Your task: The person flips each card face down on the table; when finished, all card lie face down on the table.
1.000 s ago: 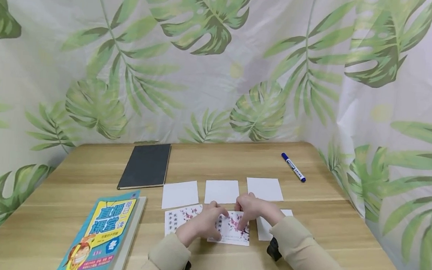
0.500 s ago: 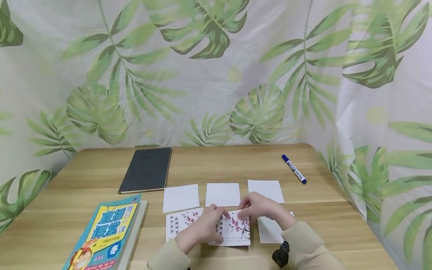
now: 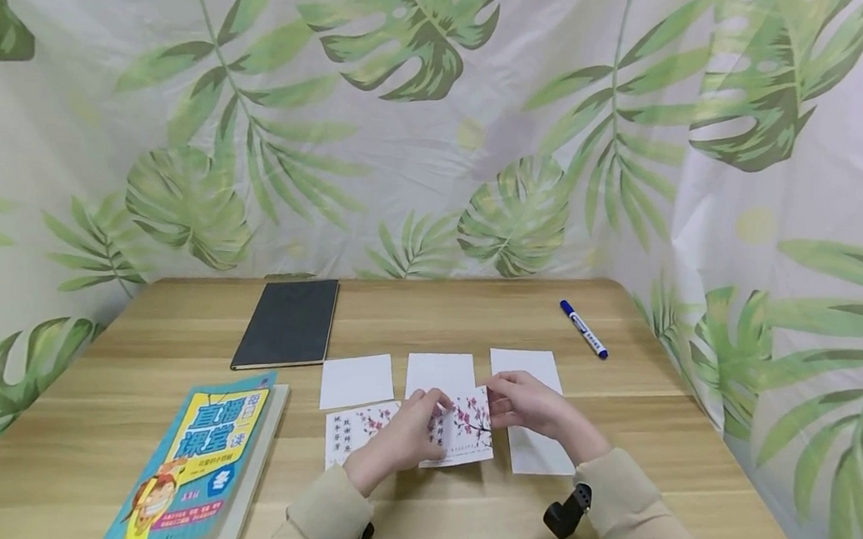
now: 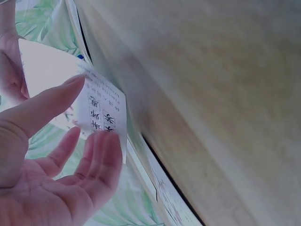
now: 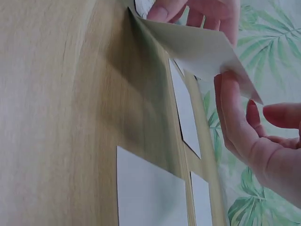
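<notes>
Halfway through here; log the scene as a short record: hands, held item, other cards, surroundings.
Left hand: left hand grips the left part of the lifted card
Right hand: right hand holds its right edge
Lifted card: tilted, right side raised off the table; pink blossoms and writing on the upper face, plain underside
Second printed card: second printed card flat, left of it
Blank cards: three blank cards in the far row; front blank card at right
Surroundings: black notebook and blue book left; marker far right
</notes>
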{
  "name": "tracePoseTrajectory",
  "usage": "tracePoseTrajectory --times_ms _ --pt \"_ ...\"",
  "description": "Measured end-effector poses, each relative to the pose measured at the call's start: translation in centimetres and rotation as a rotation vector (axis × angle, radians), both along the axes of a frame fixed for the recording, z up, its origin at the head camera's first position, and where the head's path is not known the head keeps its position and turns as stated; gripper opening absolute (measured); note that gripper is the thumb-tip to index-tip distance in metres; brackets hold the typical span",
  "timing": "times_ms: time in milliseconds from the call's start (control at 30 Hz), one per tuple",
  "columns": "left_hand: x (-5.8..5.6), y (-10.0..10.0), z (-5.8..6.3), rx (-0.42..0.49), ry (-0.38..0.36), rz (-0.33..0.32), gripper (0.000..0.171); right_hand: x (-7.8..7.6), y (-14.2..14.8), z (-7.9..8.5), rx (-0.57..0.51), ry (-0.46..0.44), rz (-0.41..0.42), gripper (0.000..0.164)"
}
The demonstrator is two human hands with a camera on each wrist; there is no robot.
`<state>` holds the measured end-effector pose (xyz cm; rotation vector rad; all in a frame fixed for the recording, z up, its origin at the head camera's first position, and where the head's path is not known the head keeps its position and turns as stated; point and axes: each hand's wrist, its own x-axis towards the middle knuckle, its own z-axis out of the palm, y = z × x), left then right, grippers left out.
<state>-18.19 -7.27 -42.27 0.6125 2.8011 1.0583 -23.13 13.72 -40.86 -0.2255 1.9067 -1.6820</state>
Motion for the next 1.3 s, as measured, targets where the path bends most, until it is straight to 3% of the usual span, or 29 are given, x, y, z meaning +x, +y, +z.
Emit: tracePoseTrajectory --times_ms 167,367,500,667,767,1000,1300 --pt "-0.4 -0.3 0.1 0.164 -0.108 -0.026 0.050 0.1 -0.3 0.1 -0.079 0.010 0.011 0.035" --pt "-0.5 -0.5 0.1 0.262 -0.195 -0.032 0.047 0.3 -0.7 -0.3 -0.087 0.038 0.036 0.036" --pt "-0.5 -0.4 0.0 0.319 -0.211 -0.023 0.034 0.4 -0.9 -0.8 -0.085 0.051 0.047 0.037" --pt "-0.5 -0.4 0.2 0.374 -0.175 0.011 0.020 0.4 -1.4 -1.2 -0.079 0.076 0.058 0.034" --pt "-0.6 -0.3 0.5 0.407 -0.175 0.055 0.026 0.3 -1.7 -1.3 -0.073 0.106 0.079 0.033" --pt "-0.7 -0.2 1.1 0.540 -0.394 0.167 0.057 0.4 -2.4 -1.4 -0.016 0.152 0.133 0.032" --pt "-0.8 -0.7 1.1 0.506 -0.437 0.167 0.078 0.6 -3.0 -1.8 0.080 0.247 0.164 0.028"
